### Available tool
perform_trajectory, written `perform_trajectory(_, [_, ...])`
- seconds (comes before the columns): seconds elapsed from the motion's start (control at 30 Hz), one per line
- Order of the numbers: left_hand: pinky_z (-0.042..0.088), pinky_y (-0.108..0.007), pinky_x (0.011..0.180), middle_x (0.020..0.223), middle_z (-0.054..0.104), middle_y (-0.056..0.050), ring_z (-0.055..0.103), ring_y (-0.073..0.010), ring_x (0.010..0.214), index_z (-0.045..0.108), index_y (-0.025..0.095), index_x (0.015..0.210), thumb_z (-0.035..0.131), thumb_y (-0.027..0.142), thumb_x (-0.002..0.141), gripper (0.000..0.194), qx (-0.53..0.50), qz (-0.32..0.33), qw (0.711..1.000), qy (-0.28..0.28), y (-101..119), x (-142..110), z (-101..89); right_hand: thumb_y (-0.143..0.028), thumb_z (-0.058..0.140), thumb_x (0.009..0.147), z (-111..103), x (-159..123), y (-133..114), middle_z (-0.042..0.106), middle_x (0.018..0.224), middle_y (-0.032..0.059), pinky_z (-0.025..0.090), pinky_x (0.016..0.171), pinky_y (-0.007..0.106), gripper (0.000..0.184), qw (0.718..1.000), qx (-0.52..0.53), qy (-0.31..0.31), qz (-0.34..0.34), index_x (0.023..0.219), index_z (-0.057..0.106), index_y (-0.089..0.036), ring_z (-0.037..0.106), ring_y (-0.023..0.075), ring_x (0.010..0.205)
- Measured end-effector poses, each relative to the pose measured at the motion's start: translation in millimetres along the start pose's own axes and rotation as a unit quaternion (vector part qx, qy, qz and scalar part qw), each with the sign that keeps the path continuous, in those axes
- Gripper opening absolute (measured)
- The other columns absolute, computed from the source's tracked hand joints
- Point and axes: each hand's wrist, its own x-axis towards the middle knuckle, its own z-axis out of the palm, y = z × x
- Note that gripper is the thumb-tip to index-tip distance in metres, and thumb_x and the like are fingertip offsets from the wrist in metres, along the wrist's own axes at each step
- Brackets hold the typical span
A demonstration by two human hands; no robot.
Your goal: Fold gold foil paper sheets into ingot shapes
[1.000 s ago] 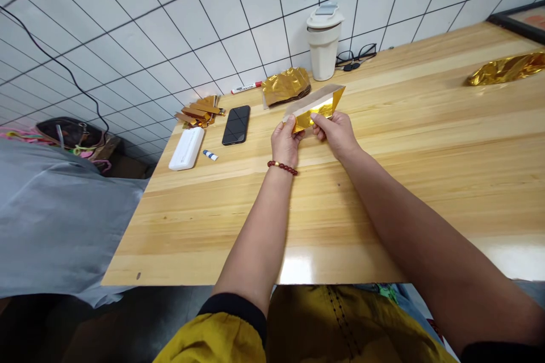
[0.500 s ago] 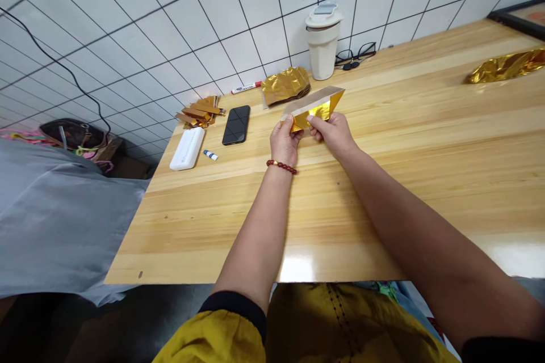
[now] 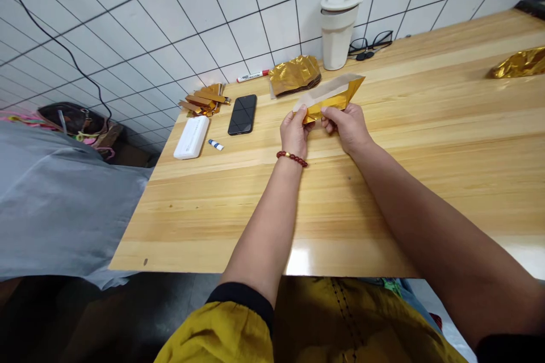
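A folded sheet of gold foil paper, gold on one face and tan on the other, is held just above the wooden table. My left hand, with a red bead bracelet at the wrist, pinches its near left corner. My right hand pinches the lower edge beside it. The far pointed end of the paper sticks out to the right, away from both hands.
Behind the hands lie a stack of gold foil sheets, a red marker, a white lidded cup and glasses. To the left sit a black phone, a white power bank, a small tube and folded gold pieces. Crumpled foil lies far right.
Both hands keep hold of the gold paper and have drawn closer together at its near corner. The view has shifted slightly, so everything sits a little further right in the picture.
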Motion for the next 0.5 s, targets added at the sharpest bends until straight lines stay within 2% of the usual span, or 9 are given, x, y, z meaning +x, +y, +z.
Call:
perform_trajectory(0.2, [0.051,-0.027,0.080,0.093,0.070,-0.004,0.066,-0.0192,0.103,0.067,0.017,0.084,0.072,0.034,0.082,0.018,-0.005,0.004,1.000,0.023,2.1,-2.5,0.9,-0.040,0.074,0.074,-4.4,2.6,2.4,0.059,0.055,-0.0017,0.038,0.041,0.021,0.029,1.000,0.008,0.019,-0.002,0.063,0.058,-0.019,0.048,0.0076,0.043])
perform_trajectory(0.4, [0.052,-0.027,0.078,0.087,0.068,-0.004,0.066,-0.0183,0.099,0.065,0.015,0.078,0.074,0.031,0.081,0.018,0.005,-0.005,1.000,-0.014,1.6,-2.2,-0.2,-0.041,0.082,0.069,-5.2,6.0,9.0,0.059,0.062,-0.0030,0.038,0.042,0.021,0.031,0.999,0.029,0.026,-0.022,0.074,0.059,-0.020,0.052,0.0093,0.050])
perform_trajectory(0.5, [0.052,-0.029,0.078,0.092,0.070,-0.005,0.066,-0.0208,0.102,0.066,0.015,0.078,0.077,0.033,0.079,0.021,0.004,-0.002,1.000,-0.023,1.1,-2.9,0.5,-0.038,0.083,0.067,-4.2,5.5,9.4,0.060,0.065,-0.0032,0.038,0.043,0.021,0.030,0.999,0.030,0.031,-0.027,0.075,0.059,-0.020,0.053,0.0100,0.053])
